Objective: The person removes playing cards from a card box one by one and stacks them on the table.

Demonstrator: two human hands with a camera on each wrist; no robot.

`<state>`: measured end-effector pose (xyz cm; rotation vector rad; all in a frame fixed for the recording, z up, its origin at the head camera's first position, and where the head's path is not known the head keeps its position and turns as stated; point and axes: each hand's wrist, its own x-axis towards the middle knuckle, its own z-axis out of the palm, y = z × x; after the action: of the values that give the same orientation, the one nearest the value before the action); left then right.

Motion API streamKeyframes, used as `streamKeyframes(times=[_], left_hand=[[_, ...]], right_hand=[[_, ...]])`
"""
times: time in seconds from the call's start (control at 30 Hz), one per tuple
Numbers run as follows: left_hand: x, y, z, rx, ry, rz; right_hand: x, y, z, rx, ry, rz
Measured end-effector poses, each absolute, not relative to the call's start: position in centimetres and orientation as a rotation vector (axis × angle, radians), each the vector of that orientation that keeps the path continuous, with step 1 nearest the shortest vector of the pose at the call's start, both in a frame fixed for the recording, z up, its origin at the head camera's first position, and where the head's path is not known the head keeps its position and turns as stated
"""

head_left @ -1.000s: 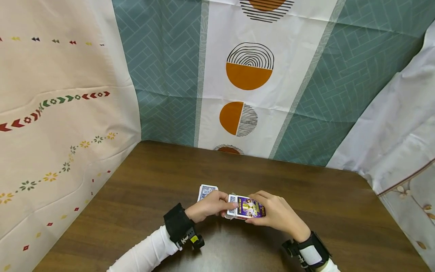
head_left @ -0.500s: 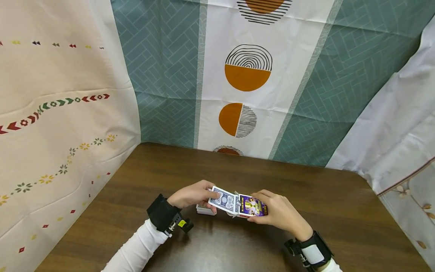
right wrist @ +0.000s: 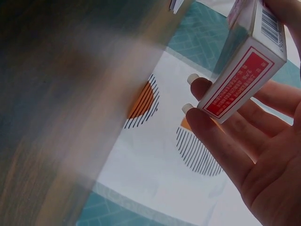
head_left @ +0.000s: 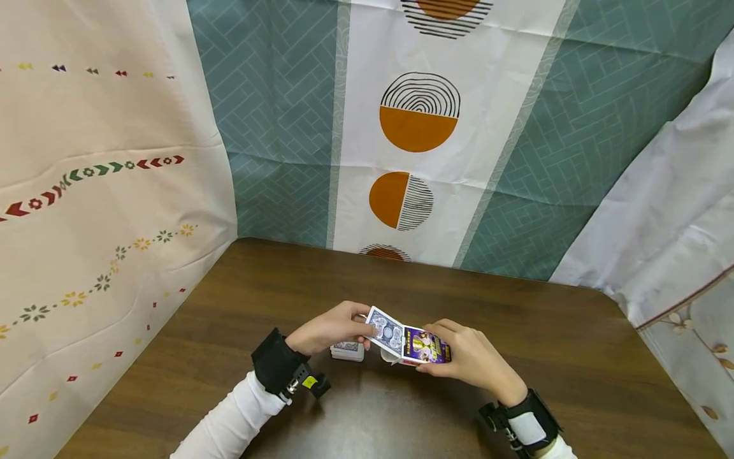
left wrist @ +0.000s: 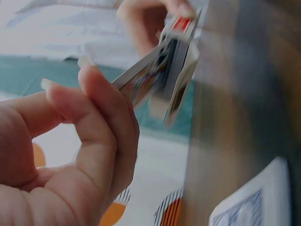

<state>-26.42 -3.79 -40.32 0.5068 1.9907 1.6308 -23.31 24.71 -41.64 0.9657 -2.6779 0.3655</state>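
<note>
In the head view my left hand [head_left: 335,328] pinches blue-backed playing cards [head_left: 385,333] between thumb and fingers. They slant up and left from the mouth of a purple card box [head_left: 425,346]. My right hand [head_left: 476,358] grips that box by its far end, raised off the table. In the left wrist view, more cards [left wrist: 175,70] show edge-on inside the box mouth, beside a white flap. The right wrist view has the box's red-labelled side [right wrist: 240,81] resting against my right fingers. How many cards my left hand holds cannot be told.
A squared stack of blue-backed cards [head_left: 347,352] lies on the brown wooden table [head_left: 298,274], just below my left fingers. Patterned cloth [head_left: 287,159] hangs behind the table's back edge, with more cloth along both sides.
My left hand has drawn cards leftward partway out of the box, then tilted their outer end upward. The stack on the table shows from another side. My right hand has hardly moved.
</note>
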Motion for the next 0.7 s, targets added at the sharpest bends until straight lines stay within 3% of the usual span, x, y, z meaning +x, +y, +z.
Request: streamKeyframes(times=[0.33, 0.7], left_hand=[[-29.1, -8.3, -40.1, 0.462, 2.117, 1.605], [-31.5, -9.8, -43.8, 0.225, 2.351, 1.59]], right_hand=[[-23.3, 24.9, -41.6, 0.954, -2.669, 0.343], [-23.2, 24.7, -41.7, 0.96, -2.681, 0.354]])
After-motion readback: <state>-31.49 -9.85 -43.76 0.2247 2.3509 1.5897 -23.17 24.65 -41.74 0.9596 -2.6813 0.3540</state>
